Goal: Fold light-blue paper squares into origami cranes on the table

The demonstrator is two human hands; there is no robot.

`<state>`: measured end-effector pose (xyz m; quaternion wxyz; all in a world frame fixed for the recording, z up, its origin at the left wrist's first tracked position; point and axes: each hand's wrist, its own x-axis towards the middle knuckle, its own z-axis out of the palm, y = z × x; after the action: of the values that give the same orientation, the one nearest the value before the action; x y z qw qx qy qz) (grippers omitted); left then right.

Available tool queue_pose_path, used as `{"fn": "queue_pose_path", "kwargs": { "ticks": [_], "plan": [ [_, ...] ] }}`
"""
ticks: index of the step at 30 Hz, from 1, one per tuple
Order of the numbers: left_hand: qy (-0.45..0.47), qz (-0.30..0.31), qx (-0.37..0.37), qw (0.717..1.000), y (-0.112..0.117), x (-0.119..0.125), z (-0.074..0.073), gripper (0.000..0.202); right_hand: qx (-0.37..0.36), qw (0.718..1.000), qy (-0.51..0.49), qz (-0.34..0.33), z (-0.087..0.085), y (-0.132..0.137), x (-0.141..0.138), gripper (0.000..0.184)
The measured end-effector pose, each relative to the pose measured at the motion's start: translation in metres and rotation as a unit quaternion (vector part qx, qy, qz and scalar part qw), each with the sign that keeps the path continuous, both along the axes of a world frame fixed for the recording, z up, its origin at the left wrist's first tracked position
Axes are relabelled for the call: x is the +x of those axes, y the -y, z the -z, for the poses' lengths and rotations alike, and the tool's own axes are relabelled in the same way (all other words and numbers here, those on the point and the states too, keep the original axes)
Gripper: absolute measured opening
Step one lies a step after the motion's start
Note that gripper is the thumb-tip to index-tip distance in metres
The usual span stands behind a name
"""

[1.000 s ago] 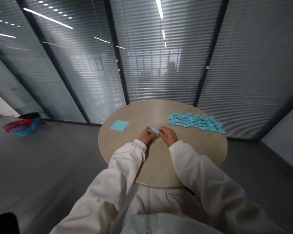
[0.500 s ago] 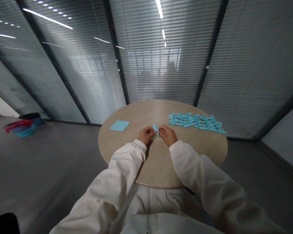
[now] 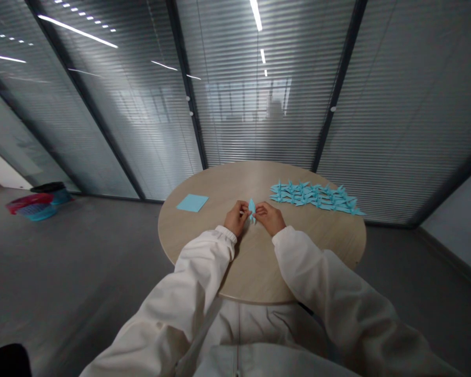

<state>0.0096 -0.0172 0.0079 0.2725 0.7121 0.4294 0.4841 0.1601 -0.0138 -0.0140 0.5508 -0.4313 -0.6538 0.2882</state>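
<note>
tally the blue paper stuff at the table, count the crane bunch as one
flat square blue sheet: 1
folded blue paper piece, held by left hand and right hand: 1
cluster of blue paper cranes: 1 (too packed to count singly)
total: 3

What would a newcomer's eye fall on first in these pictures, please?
The eye goes first to the rows of light-blue origami cranes, laid out on the far right part of the round table. Next comes the small folded blue paper piece, held upright between the left hand and the right hand near the table's middle, with a flat square blue sheet lying to their left.
</note>
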Motion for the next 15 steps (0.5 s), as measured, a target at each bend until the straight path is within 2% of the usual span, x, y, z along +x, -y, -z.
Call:
{"fn": "queue_pose_path", "kwargs": {
  "ticks": [9, 15],
  "plan": [
    [-0.051, -0.028, 0.021, 0.998, -0.0075, -0.0028, 0.0066, 0.02, -0.058, 0.992, -0.103, -0.034, -0.0062, 0.0005, 0.0014, 0.026],
    [-0.008, 0.0, -0.013, 1.0, -0.0076, -0.0015, 0.0077, 0.03, -0.075, 0.989, -0.121, -0.044, -0.0079, 0.0017, 0.0027, 0.027]
  ]
}}
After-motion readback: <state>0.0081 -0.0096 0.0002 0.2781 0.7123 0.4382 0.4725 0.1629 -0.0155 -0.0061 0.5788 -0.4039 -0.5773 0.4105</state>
